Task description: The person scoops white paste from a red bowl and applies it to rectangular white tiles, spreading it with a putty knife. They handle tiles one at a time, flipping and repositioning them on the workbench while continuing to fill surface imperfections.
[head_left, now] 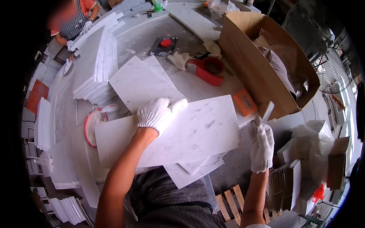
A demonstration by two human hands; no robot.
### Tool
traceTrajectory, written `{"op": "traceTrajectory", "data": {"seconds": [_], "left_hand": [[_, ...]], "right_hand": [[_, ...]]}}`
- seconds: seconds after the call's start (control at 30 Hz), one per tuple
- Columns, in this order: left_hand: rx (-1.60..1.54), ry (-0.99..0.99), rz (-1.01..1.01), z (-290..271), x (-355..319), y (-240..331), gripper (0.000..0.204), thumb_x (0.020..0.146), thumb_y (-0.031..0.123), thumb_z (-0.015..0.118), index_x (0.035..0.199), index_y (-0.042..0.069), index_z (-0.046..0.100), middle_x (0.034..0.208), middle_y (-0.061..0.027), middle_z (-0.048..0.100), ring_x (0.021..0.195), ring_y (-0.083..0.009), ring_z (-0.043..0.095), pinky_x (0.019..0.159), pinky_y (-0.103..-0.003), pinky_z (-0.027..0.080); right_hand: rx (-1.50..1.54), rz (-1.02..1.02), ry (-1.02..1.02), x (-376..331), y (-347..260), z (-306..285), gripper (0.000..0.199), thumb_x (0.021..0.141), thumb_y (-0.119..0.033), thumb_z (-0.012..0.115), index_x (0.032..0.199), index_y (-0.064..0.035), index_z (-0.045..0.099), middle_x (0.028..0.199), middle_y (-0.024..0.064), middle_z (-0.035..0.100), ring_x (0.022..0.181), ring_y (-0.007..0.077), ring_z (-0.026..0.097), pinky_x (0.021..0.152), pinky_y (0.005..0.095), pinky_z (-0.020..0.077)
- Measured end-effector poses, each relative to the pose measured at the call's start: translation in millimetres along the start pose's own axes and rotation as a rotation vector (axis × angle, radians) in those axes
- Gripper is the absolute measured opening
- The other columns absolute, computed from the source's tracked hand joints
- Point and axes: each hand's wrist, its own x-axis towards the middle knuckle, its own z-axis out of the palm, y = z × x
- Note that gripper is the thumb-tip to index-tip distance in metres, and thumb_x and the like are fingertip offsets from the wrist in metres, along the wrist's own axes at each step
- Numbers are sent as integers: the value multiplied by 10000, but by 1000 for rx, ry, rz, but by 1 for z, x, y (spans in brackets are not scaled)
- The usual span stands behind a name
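Note:
My left hand (159,114), in a white knit glove, lies on top of a grey-veined white marble tile (201,125), its fingers stretched out and its thumb side apart. To the right of this tile, my gloved right hand (261,146) is closed around a thin, flat, pale strip (268,111) that sticks up past the fingers; its kind I cannot make out. Beyond the left hand, another marble tile (137,81) overlaps a further one. More tile corners (188,173) show under the near edge of the top tile, above my lap.
A tall stack of tiles (97,68) stands at left. Near the middle sit a red tape dispenser (205,72) and an orange box (245,102); an open carton (258,64) lies behind. A co-worker (78,22) handles tiles at far left. A fan (332,72) stands right.

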Motion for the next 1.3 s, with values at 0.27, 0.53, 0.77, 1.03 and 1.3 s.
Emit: {"op": "traceTrajectory", "data": {"seconds": [0.27,0.53,0.77,1.03,1.3], "left_hand": [[-22,-14,-16,-6,-7,-6,673,881,681,504,958,57,742,903,-238,686,886,-438,651,774,-501,504],[-51,10,-11,-4,-8,-4,701,872,698,505,897,36,736,881,-242,686,878,-441,652,780,-505,503],[-28,22,-14,-5,-8,-4,715,870,704,499,840,28,729,853,-237,687,862,-440,655,775,-519,498],[-31,44,-10,-1,-8,-5,715,871,703,499,828,26,726,841,-239,686,860,-436,658,773,-520,498],[-42,11,-9,-4,-6,-6,691,880,684,502,872,35,739,850,-239,685,865,-438,656,765,-515,497]], "right_hand": [[-603,4,-168,11,-5,44,42,959,-78,572,999,-70,576,1060,29,586,1096,139,580,940,293,447],[-927,-541,-467,38,8,47,102,878,33,606,969,-13,620,1284,211,620,1170,350,616,954,402,501],[-1180,-762,-506,34,-4,50,105,825,-11,659,925,-34,635,1218,171,663,1101,364,640,908,414,525],[-1267,-762,-542,27,-16,46,116,834,-5,632,948,-26,622,1197,172,670,1050,360,654,887,412,531],[-748,-266,-300,7,-2,32,129,937,45,514,1045,20,581,1240,120,647,1092,170,608,941,329,478]]}}
